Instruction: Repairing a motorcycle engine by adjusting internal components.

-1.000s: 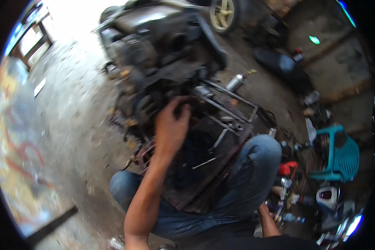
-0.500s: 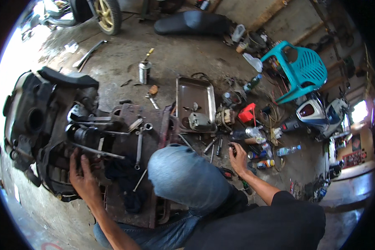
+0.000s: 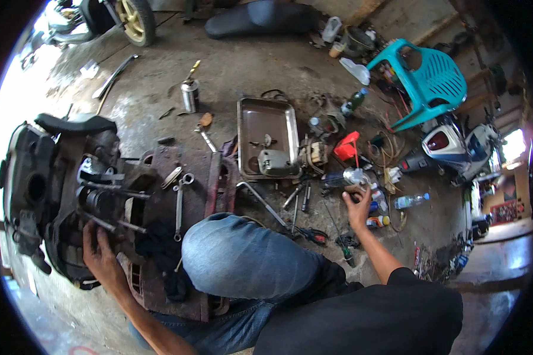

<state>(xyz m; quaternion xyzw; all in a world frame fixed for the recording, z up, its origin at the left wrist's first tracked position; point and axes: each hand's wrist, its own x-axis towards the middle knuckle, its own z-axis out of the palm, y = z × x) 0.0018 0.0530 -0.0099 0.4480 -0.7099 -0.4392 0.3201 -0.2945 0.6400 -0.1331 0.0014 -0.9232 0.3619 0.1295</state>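
Note:
A dark, greasy motorcycle engine (image 3: pixel 41 228) with long metal studs stands at the left, on a rusty metal stand (image 3: pixel 160 204). My left hand (image 3: pixel 103 257) rests at the engine's near side, its fingers stretched out just below the studs. Over the floor at the right, my right hand (image 3: pixel 357 212) is closed in a pinch near a clear plastic bottle (image 3: pixel 354 176); whatever may be between thumb and finger is too small to make out. On the stand lie a combination wrench (image 3: pixel 179 210), a shorter wrench (image 3: pixel 172 177) and a dark cloth (image 3: pixel 160 242).
Beyond my knee is a metal tray (image 3: pixel 241 139) holding a metal cover (image 3: pixel 277 164). Screwdrivers, pliers (image 3: pixel 312 235) and bottles litter the floor at right. Farther off are a spray can (image 3: pixel 190 97), a black motorcycle seat (image 3: pixel 260 19), a turquoise plastic chair (image 3: pixel 432 77) and a scooter (image 3: pixel 444 151).
My right hand has moved right and slightly away from me, toward the bottles. The view has shifted, so the engine and stand appear farther left. My left hand stays by the engine.

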